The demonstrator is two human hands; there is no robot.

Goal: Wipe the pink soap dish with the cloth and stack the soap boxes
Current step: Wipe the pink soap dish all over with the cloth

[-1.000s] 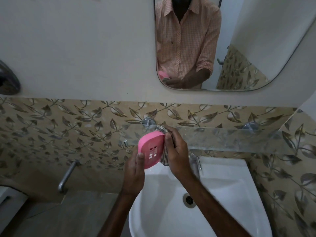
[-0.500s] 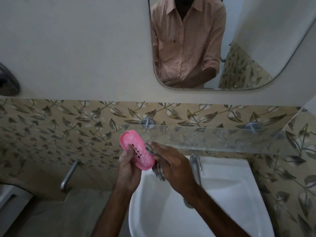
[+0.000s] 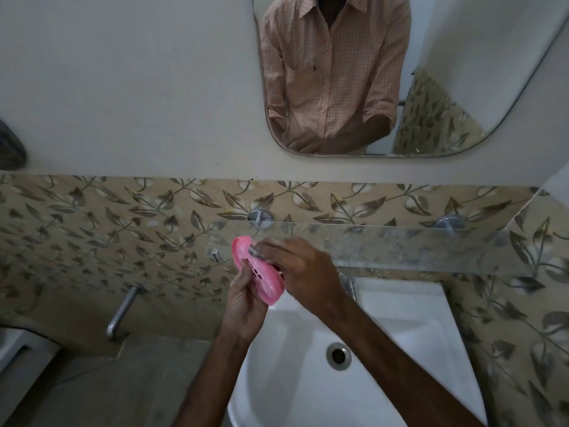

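We're mid-wipe: our left hand (image 3: 244, 303) grips the oval pink plastic soap dish (image 3: 257, 271) with drain slots, tilted above the white ceramic basin (image 3: 400, 328). Our right hand (image 3: 303, 269) pinches the small grey cloth (image 3: 256, 251) against its top end. Next it probably needs rubbing down the dish; no soap boxes in sight yet.

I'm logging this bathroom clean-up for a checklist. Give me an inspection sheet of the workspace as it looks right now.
Surface: white sink is bare, with its drain open; the glass shelf above it holds nothing.
Job's things: pink soap dish is held tilted over the sink, with the cloth pressed on it; no soap boxes seen.
Clutter: nothing seen.
Grippers: left hand has a grip on the dish from below; right hand is closed on the cloth.
Cables: nothing seen.
Surroundings: leaf-pattern tiles, mirror, wall tap.
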